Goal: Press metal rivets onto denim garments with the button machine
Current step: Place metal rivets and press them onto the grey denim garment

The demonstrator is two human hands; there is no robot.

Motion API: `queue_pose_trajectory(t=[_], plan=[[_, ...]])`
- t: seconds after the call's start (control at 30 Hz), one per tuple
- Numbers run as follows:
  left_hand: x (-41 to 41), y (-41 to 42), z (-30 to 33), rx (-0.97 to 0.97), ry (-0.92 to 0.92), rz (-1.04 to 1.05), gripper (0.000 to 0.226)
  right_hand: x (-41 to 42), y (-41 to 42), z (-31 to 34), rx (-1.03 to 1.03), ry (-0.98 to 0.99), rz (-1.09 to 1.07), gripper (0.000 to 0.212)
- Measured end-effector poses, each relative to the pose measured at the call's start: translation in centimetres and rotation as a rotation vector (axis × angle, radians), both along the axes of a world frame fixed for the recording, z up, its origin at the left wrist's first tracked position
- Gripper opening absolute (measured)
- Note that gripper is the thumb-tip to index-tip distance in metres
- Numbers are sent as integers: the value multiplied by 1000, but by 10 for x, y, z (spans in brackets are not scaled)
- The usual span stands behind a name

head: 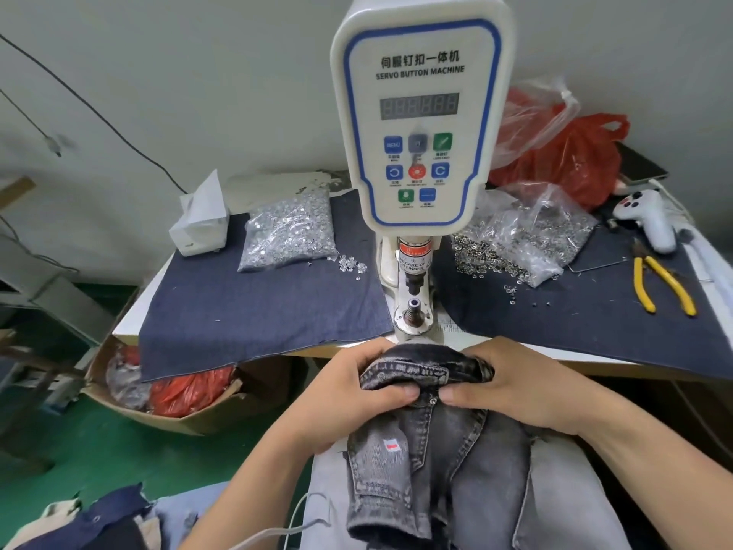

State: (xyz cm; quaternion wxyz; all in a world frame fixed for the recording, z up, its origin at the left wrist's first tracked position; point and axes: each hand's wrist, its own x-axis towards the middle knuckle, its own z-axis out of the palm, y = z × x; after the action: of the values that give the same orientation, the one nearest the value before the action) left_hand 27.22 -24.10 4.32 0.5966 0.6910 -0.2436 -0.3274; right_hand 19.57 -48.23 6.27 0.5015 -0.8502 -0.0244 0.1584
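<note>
Head view: both hands meet just below the button machine point(420, 125) — the left hand point(349, 394) and right hand point(511, 387) each curl round the bunched waistband of the grey denim garment point(440, 450), thumbs pinching it either side of a small rivet point(433, 400); the rest hangs down between the forearms.

Machine point(420, 125) front panel reads "SERVO BUTTON MACHINE" w/ Chinese chars above. Blue key: "MENU". Sticker point(413, 260) on ram: partly legible "CARE OF... FINGER". Other key labels too small.
</note>
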Motion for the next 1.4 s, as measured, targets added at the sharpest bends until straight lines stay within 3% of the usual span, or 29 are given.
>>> queue_pose_trajectory(t=[0.13, 0.27, 0.4, 0.53, 0.67, 0.8, 0.9, 1.0, 1.13, 1.2, 1.3, 1.4], plan=[[-1, 5, 11, 180, -255, -59, 21, -4, 3, 0, -59, -109, -3, 12], [-8, 8, 15, 282, -620, -75, 33, -15, 7, -4, -297, -399, 0, 29], [-24, 5, 3, 181, -996, 62, 26, -29, 9, -17, -297, -633, -19, 37], [-34, -4, -17, -15, -1309, 224, 20, -35, 11, -30, -445, -1037, -63, 20], [-36, -6, -29, -87, -1434, 272, 31, -34, 15, -34, -439, -1249, -87, 21], [-33, -6, -34, -96, -1446, 280, 30, -30, 14, -34, -450, -1255, -74, 7], [-29, -6, -33, -103, -1409, 261, 35, -29, 8, -33, -453, -1140, -53, 16], [-23, -8, -25, -88, -1249, 218, 31, -25, 5, -28, -508, -1030, -41, 20], [-13, -1, -4, 169, -674, 125, 31, -18, 5, -12, -338, -685, -105, 17], [-7, -2, 2, 266, -474, 17, 15, -14, 4, -8, -219, -459, -167, 14], [-7, -8, 7, 237, -280, 24, 6, -6, 0, -4, -105, -202, -101, 24], [-10, -14, 9, 121, -27, 65, 18, -1, 1, 2, 31, -15, -123, 47]])
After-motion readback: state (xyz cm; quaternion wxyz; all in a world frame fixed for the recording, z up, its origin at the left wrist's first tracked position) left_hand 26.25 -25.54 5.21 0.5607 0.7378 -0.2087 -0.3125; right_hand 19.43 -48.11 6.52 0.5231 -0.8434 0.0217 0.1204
